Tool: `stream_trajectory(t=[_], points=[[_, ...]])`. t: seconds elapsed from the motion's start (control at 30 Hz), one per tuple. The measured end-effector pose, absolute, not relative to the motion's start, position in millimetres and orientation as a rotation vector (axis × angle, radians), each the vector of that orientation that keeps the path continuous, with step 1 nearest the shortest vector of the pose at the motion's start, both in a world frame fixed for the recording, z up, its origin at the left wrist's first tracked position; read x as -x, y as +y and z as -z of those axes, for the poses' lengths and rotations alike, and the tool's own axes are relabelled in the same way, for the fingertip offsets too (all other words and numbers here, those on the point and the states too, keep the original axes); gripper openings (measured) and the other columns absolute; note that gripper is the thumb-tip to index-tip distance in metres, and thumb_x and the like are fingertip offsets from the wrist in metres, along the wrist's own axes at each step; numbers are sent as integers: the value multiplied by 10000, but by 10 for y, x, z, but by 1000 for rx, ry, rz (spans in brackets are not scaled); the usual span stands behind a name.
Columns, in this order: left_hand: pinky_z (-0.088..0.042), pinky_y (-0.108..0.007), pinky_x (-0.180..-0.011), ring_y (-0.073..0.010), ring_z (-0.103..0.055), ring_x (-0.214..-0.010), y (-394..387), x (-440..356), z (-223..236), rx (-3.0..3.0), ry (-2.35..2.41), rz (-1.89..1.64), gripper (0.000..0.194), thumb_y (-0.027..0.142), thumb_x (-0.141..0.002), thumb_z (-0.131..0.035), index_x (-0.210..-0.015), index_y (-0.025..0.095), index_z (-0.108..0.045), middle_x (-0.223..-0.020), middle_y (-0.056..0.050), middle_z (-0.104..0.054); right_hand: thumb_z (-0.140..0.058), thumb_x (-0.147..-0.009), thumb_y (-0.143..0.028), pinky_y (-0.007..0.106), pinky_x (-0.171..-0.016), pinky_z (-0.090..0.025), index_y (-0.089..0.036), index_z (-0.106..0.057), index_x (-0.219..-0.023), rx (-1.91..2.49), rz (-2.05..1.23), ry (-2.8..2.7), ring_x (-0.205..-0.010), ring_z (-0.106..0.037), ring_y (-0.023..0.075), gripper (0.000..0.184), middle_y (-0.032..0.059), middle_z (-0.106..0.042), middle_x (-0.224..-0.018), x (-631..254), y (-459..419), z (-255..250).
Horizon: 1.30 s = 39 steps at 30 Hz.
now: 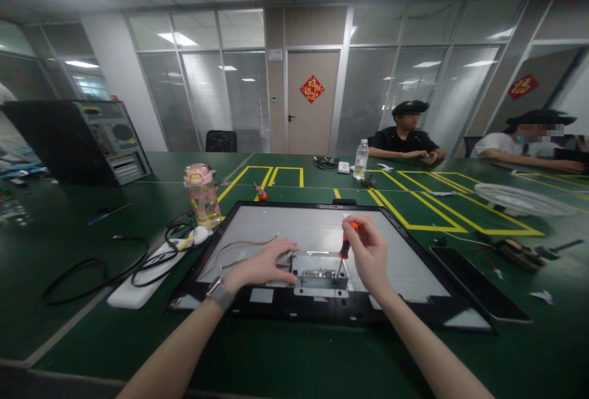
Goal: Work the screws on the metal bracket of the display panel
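A flat display panel [276, 221] with a black frame lies on the green table, its pale back facing up. On its near middle part sits a silver metal bracket [306, 262] with connectors along it. My right hand [370, 251] is closed around the handle of an orange and black screwdriver [344, 247], whose shaft points down at the bracket's right end. The exact tip contact is too small to tell. My left hand [269, 264] rests with fingers spread at the bracket's left side, beside thin brown wires [243, 243].
Left of the panel are a white power strip [142, 276] with black cables, a pink-lidded bottle [202, 196] and a computer case [78, 141]. A red screwdriver [261, 193] and a water bottle [361, 159] stand beyond. At right lies a black strip-like panel [478, 282]. Two people sit across the table.
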<state>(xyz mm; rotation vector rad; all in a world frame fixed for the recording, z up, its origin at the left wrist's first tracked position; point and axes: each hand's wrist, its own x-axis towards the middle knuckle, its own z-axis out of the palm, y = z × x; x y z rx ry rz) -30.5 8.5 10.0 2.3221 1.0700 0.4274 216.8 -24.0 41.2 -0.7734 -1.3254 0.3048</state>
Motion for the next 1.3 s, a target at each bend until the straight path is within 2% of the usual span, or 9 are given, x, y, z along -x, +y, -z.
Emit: stream_trajectory(t=[0.1, 0.27, 0.4, 0.5, 0.63, 0.9, 1.1, 1.3], points=[[-148, -448, -1190, -298, -296, -1413, 79, 305, -104, -2323, 1065, -429, 741, 525, -691, -781, -1324, 242, -520, -1462, -80, -453, -631, -854, -292, 360, -753, -425, -233, -669, -843, 800, -289, -1301, -821, -542, 206, 71, 31, -567, -836, -2169, -244, -419], [-140, -449, -1192, -296, -301, -1411, 74, 307, -104, -2316, 1069, -436, 745, 530, -689, -780, -1325, 243, -519, -1464, -79, -451, -547, -904, -328, 365, -722, -423, -248, -671, -994, 846, -392, -1306, -801, -548, 217, 172, 42, -586, -841, -2151, -313, -455], [-146, -458, -1190, -300, -290, -1415, 86, 317, -84, -2313, 1058, -436, 757, 546, -691, -771, -1335, 247, -509, -1471, -80, -441, -509, -920, -323, 360, -710, -411, -247, -669, -880, 780, -359, -1309, -809, -552, 222, 182, 46, -599, -840, -2146, -332, -452], [-150, -452, -1190, -302, -294, -1413, 92, 318, -73, -2315, 1056, -448, 762, 534, -682, -783, -1334, 247, -512, -1469, -81, -443, -579, -884, -288, 365, -744, -407, -249, -678, -837, 746, -298, -1317, -829, -546, 221, 117, 43, -588, -849, -2141, -316, -439], [-126, -439, -1197, -291, -306, -1409, 91, 308, -76, -2322, 1057, -452, 739, 502, -680, -798, -1320, 252, -524, -1451, -70, -469, -628, -857, -262, 357, -730, -407, -245, -682, -841, 766, -290, -1314, -825, -545, 221, 59, 41, -581, -842, -2122, -313, -449], [-131, -438, -1195, -281, -293, -1416, 86, 303, -99, -2318, 1053, -437, 715, 503, -704, -780, -1325, 263, -519, -1454, -66, -464, -604, -877, -291, 356, -736, -403, -249, -677, -946, 817, -286, -1305, -768, -522, 206, 109, 21, -545, -802, -2136, -318, -459], [-190, -438, -1178, -300, -287, -1415, 91, 311, -96, -2317, 1068, -426, 752, 569, -702, -752, -1338, 253, -506, -1469, -78, -439, -614, -869, -284, 377, -769, -420, -252, -660, -898, 799, -298, -1316, -810, -539, 222, 63, 35, -575, -827, -2133, -312, -446], [-167, -423, -1185, -284, -301, -1412, 94, 311, -92, -2325, 1067, -420, 749, 574, -709, -744, -1345, 264, -500, -1471, -75, -438, -628, -856, -294, 377, -766, -431, -252, -670, -888, 803, -279, -1323, -806, -556, 225, 68, 33, -590, -808, -2129, -320, -456]])
